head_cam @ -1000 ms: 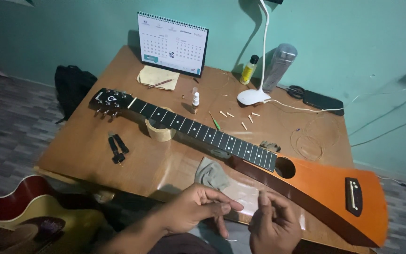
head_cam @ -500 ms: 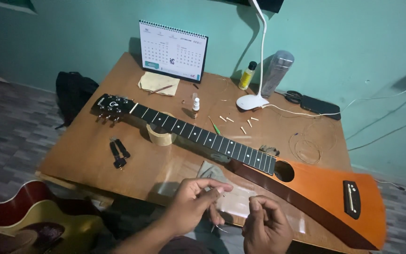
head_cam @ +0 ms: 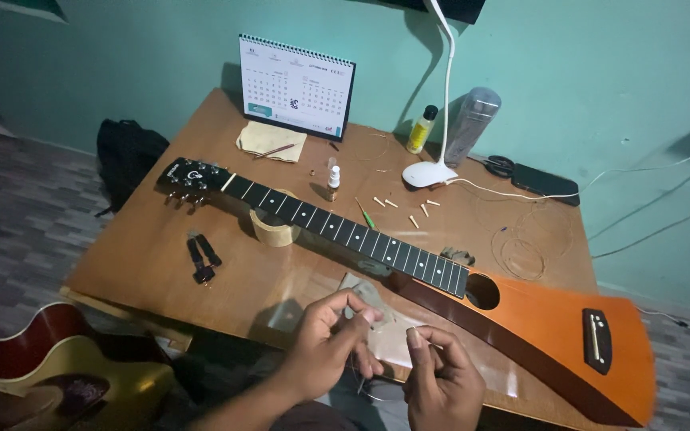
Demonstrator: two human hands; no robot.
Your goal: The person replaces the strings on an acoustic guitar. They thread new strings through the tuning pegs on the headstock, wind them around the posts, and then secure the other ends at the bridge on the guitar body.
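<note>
Wooden table (head_cam: 145, 263) before a teal wall (head_cam: 600, 96); both hands' fingers pinch a thin guitar string (head_cam: 377, 391).

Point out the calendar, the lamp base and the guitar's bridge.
Calendar (head_cam: 297, 86): head view, middle of its page.
Lamp base (head_cam: 430, 174): head view, top of the white base.
Bridge (head_cam: 597, 341): head view, centre of the dark bridge.
</note>
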